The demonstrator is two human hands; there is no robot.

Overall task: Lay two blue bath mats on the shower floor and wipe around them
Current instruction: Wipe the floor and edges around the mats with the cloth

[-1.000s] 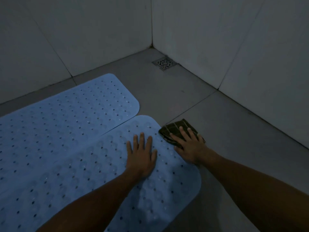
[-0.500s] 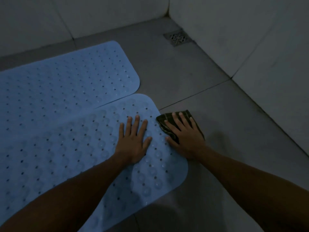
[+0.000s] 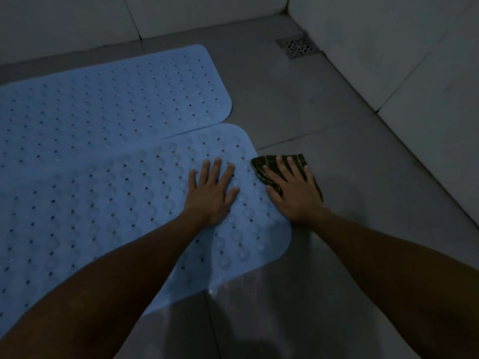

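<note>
A dim view looks down from head height at a grey tiled shower floor point(image 3: 324, 120), where two light blue bath mats lie side by side. The far mat point(image 3: 111, 99) lies flat near the back wall point(image 3: 77, 19), its rounded corner pointing toward the room's corner. The near mat point(image 3: 116, 203) lies closer to the viewer, its long edge meeting or slightly overlapping the far mat's edge; which of the two cannot be told. Both mats are dotted with rows of small holes, and the near one also shows round suction-cup bumps.

The person's left hand point(image 3: 211, 191) rests palm down on the near mat close to its right end, fingers point(image 3: 216, 168) straight and slightly spread, holding nothing. The right hand point(image 3: 293, 193) lies just beside it, palm down on a dark striped cloth point(image 3: 261, 167) that sits on the floor tile touching the mat's right edge. Its fingers are straight and fanned out, pressing the cloth flat rather than curling round it. Both bare forearms reach in from the bottom of the view.

A square metal floor drain point(image 3: 298, 47) sits in the far corner, well apart from the mats, where the back wall meets the pale tiled right wall point(image 3: 414, 60). The floor below the near mat's lower right corner shows a faint wet sheen.
</note>
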